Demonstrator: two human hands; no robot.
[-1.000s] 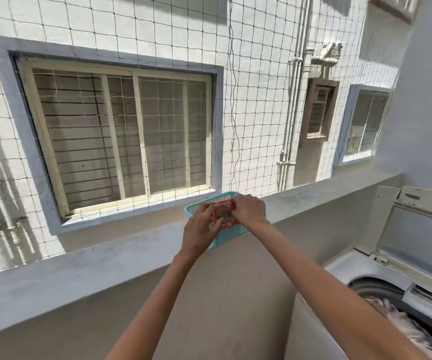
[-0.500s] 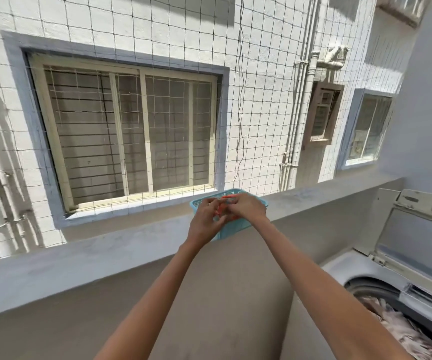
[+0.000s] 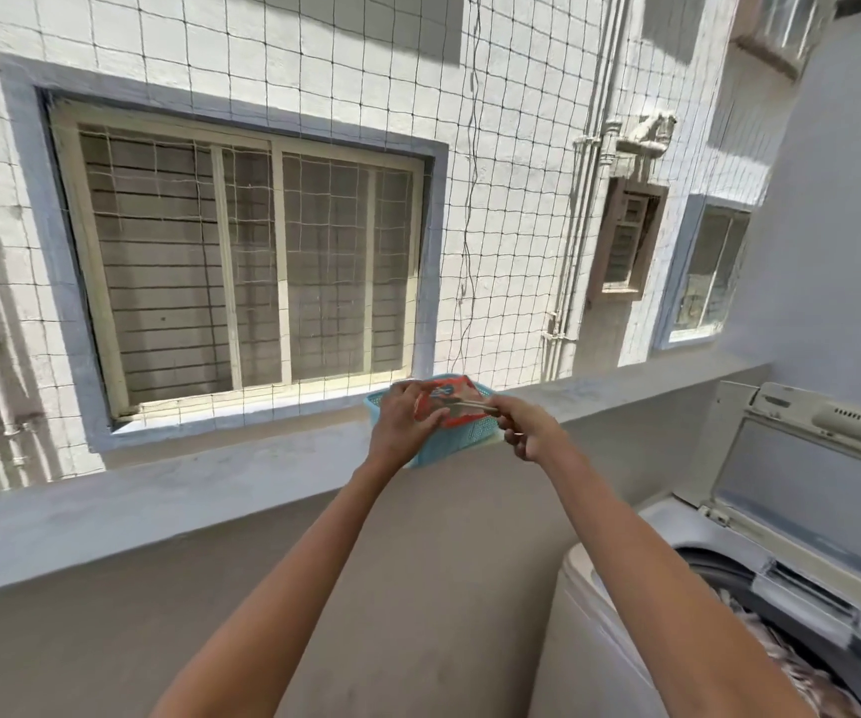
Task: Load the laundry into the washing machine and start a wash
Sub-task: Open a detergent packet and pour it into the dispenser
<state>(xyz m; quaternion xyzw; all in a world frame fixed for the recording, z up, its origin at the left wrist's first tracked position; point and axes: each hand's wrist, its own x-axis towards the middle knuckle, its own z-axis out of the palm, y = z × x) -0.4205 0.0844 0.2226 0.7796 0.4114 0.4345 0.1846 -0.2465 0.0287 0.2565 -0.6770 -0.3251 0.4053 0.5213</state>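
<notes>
Holding a red packet [image 3: 443, 404] up in left hand [image 3: 407, 424], fingers curled round it; right hand [image 3: 524, 427] pinching a thin strip at its edge. Lifted clear of basket [image 3: 462, 437] on ledge [image 3: 159, 489] since a moment ago. Probably detergent being opened. Laundry [image 3: 801, 671] already in washer [image 3: 728, 588], lid up.

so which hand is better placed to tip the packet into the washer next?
Left, probably. The left hand already grips the orange packet above the blue basket. The right hand pinches a thin strip at the packet's edge. The washer lies to the right, so the left must cross.
</notes>
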